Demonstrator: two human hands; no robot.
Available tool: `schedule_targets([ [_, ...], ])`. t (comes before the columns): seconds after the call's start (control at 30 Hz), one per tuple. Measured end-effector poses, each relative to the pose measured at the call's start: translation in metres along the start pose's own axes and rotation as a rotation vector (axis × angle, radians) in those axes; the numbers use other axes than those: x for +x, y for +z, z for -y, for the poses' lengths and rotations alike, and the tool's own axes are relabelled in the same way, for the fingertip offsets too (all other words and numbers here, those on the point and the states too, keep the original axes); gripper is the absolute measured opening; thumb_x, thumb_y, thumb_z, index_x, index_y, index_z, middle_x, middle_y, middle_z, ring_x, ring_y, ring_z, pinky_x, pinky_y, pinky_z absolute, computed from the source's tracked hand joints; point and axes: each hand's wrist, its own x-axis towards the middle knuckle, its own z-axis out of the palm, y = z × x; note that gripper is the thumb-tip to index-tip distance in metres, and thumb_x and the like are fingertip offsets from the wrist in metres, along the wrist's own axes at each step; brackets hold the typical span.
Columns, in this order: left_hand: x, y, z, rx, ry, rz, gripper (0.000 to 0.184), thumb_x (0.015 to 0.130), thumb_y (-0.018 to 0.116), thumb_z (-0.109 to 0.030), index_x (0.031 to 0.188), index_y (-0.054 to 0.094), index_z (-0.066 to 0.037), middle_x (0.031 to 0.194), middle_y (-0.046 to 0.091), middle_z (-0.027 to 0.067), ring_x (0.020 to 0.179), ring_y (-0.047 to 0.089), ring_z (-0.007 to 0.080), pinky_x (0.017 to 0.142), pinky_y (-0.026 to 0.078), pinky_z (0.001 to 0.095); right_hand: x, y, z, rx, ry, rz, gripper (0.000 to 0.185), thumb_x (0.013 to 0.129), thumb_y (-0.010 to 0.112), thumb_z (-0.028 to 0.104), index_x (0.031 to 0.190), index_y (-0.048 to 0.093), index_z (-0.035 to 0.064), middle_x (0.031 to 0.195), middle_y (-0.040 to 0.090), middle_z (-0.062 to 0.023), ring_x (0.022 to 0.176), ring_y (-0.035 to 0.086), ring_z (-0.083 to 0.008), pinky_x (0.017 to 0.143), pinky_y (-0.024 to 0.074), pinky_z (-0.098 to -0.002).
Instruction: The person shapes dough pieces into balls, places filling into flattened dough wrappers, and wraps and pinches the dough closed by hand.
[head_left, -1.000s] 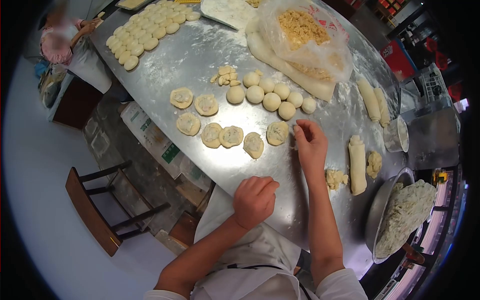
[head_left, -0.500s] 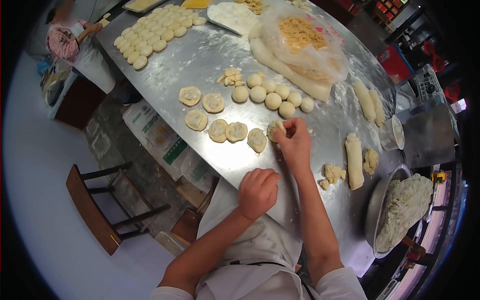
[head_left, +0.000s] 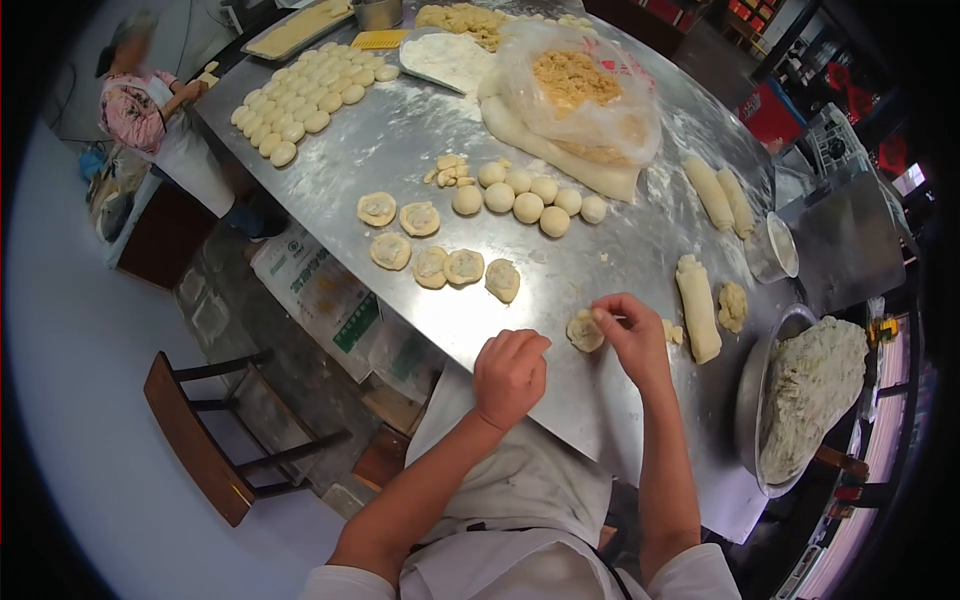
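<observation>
My right hand (head_left: pixel 632 335) pinches the edge of a dough round with filling (head_left: pixel 585 331), near the front of the metal table (head_left: pixel 540 385). To its left my left hand (head_left: pixel 510 377) is curled closed above the table edge; whatever its fingers hold, if anything, is hidden. Several filled dough rounds (head_left: pixel 463 267) lie further left. Behind them are several smooth dough balls (head_left: pixel 527 207) and small dough scraps (head_left: pixel 450 170). A dough roll (head_left: pixel 698 310) and a dough lump (head_left: pixel 732 307) lie right of my right hand.
A metal bowl of pale filling (head_left: pixel 812 395) stands at the right edge. At the back are a plastic bag of crumbly filling (head_left: pixel 575 80), a flour tray (head_left: pixel 445 62) and rows of dough pieces (head_left: pixel 300 105). Another person (head_left: pixel 150 120) stands far left; a wooden stool (head_left: pixel 200 440) is lower left.
One filled dough round has moved from the end of the group toward me and to the right, with my right hand at it. My left hand stays closed near the edge.
</observation>
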Motion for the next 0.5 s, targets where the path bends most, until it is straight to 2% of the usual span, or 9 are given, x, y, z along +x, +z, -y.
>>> schedule_targets([
  [0.1,0.002,-0.002,-0.002,-0.001,-0.004,0.020,0.022,0.078,0.065,0.003,0.097,0.070,-0.006,0.096,0.070,0.0069,0.083,0.065,0.0271,0.073,0.050,0.0389,-0.002,0.015,-0.011,0.035,-0.148,-0.234,0.017,0.095,0.068,0.008,0.108,0.068,-0.0010,0.099,0.072,-0.0066,0.092,0.065,-0.0145,0.086,0.0516,-0.0308],
  [0.2,0.006,-0.004,-0.005,-0.049,-0.035,0.007,0.022,0.081,0.065,0.006,0.099,0.071,-0.005,0.095,0.070,0.0097,0.083,0.066,0.0305,0.076,0.052,0.0409,-0.014,0.028,-0.024,-0.149,-0.384,-0.483,0.015,0.095,0.066,0.006,0.108,0.067,-0.0013,0.105,0.070,-0.0099,0.100,0.064,-0.0163,0.091,0.0501,-0.0311],
  [0.23,0.007,-0.005,-0.005,-0.083,-0.046,0.000,0.022,0.082,0.065,0.006,0.102,0.071,-0.004,0.095,0.070,0.0106,0.084,0.066,0.0308,0.078,0.052,0.0411,-0.026,0.028,-0.018,-0.085,-0.298,-0.483,0.014,0.097,0.064,0.005,0.110,0.067,-0.0003,0.110,0.069,-0.0092,0.102,0.064,-0.0156,0.093,0.0496,-0.0307],
  [0.37,0.039,-0.024,-0.017,-0.183,-0.067,0.037,0.028,0.085,0.066,0.005,0.112,0.070,-0.003,0.102,0.070,0.0152,0.093,0.067,0.0345,0.085,0.053,0.0422,-0.056,0.037,-0.070,0.184,-0.158,-0.553,0.013,0.103,0.061,0.008,0.113,0.064,0.0003,0.108,0.067,-0.0058,0.100,0.063,-0.0145,0.093,0.0495,-0.0286],
  [0.43,0.077,-0.030,-0.009,-0.097,0.013,0.083,0.033,0.085,0.066,0.004,0.117,0.069,-0.003,0.112,0.068,0.0182,0.104,0.064,0.0378,0.092,0.051,0.0436,-0.058,0.035,-0.071,0.369,-0.155,-0.605,0.012,0.103,0.061,0.008,0.112,0.064,0.0004,0.106,0.066,-0.0050,0.099,0.062,-0.0141,0.092,0.0494,-0.0275],
  [0.47,0.097,-0.030,-0.004,-0.005,0.015,0.131,0.038,0.086,0.067,0.001,0.123,0.065,-0.003,0.122,0.064,0.0200,0.114,0.059,0.0403,0.098,0.049,0.0455,-0.059,0.034,-0.068,0.463,-0.155,-0.634,0.012,0.103,0.060,0.007,0.112,0.064,0.0005,0.105,0.065,-0.0046,0.098,0.062,-0.0139,0.091,0.0493,-0.0269],
  [0.5,0.118,-0.025,0.007,0.073,0.016,0.157,0.043,0.086,0.067,0.000,0.129,0.061,-0.003,0.127,0.062,0.0201,0.118,0.057,0.0398,0.101,0.047,0.0460,-0.059,0.033,-0.062,0.437,-0.131,-0.643,0.010,0.101,0.060,0.003,0.110,0.064,-0.0001,0.103,0.065,-0.0051,0.096,0.062,-0.0131,0.088,0.0494,-0.0259],
])
